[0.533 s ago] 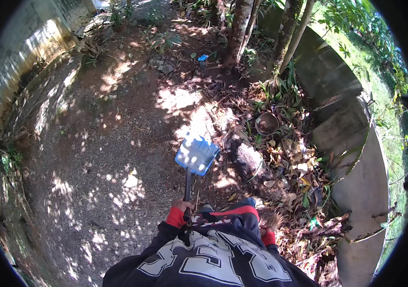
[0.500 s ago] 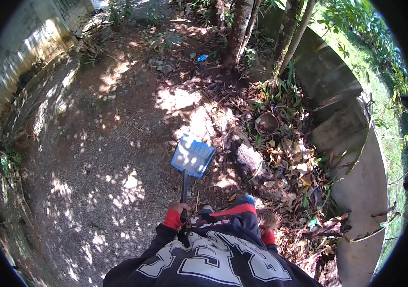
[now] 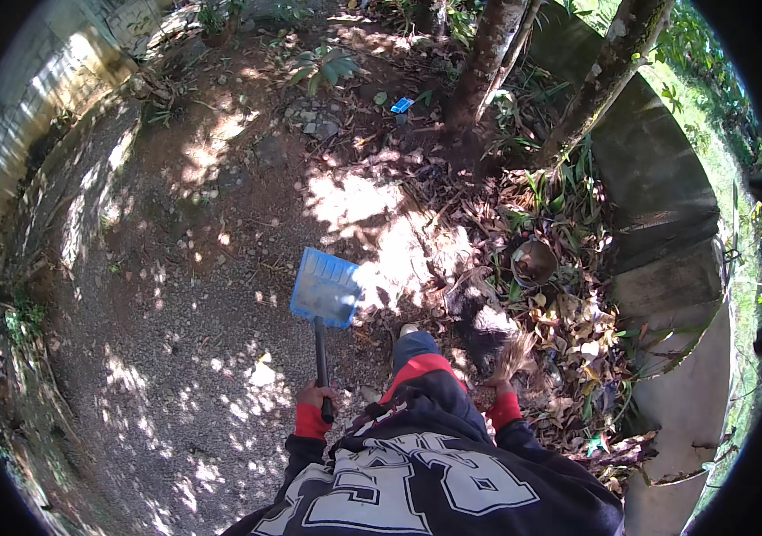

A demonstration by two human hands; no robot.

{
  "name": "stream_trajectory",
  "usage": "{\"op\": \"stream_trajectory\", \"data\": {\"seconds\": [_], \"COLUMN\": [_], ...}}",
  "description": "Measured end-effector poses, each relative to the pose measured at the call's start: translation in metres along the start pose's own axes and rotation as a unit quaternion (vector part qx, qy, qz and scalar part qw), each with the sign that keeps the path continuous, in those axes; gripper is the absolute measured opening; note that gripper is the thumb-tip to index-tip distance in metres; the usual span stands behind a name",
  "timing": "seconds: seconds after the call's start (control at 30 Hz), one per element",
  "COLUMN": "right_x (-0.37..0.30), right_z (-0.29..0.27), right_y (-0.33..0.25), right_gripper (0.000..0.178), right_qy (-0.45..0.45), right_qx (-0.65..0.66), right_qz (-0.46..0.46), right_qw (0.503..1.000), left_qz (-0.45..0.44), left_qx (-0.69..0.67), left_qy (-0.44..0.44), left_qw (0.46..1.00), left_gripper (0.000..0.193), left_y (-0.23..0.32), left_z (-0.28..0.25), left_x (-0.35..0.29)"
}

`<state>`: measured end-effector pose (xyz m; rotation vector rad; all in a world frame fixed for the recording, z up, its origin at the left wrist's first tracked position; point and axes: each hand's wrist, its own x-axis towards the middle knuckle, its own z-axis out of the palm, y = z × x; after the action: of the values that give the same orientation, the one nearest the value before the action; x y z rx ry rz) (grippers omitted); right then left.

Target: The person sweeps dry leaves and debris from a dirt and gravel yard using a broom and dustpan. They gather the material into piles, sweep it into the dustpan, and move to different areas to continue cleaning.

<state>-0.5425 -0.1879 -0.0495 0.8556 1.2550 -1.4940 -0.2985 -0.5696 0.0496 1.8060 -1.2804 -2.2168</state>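
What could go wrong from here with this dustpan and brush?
The blue dustpan is held by the left hand alone, near the end of its dark handle, so it might tip.

The shoe is close to a dark mound, a possible stumble.

The brush in the right hand could snag in the dry leaves.

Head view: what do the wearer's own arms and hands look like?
Long dark sleeves with plain red cuffs on both arms, part of a dark top with large white lettering. Left hand and right hand look ungloved.
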Motion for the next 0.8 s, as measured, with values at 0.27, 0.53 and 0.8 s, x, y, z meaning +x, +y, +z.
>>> {"op": "stream_trajectory", "data": {"seconds": [0.27,0.53,0.8], "right_x": [0.020,0.123,0.152], "right_z": [0.154,0.384,0.545], "right_y": [-0.147,-0.292,-0.378], "right_gripper": [0.017,0.016,0.016], "right_qy": [-0.051,-0.135,-0.109], "right_qx": [-0.052,-0.037,-0.154], "right_qz": [-0.005,-0.019,-0.019], "right_qw": [0.997,0.990,0.982], "left_qz": [0.025,-0.060,-0.131], "left_qx": [-0.060,-0.097,-0.079], "left_qy": [0.058,0.084,0.078], "left_qw": [0.996,0.990,0.985], "left_gripper": [0.016,0.004,0.009], "left_y": [0.162,0.290,0.461], "left_z": [0.003,-0.022,-0.037], "left_x": [0.054,0.220,0.309]}}
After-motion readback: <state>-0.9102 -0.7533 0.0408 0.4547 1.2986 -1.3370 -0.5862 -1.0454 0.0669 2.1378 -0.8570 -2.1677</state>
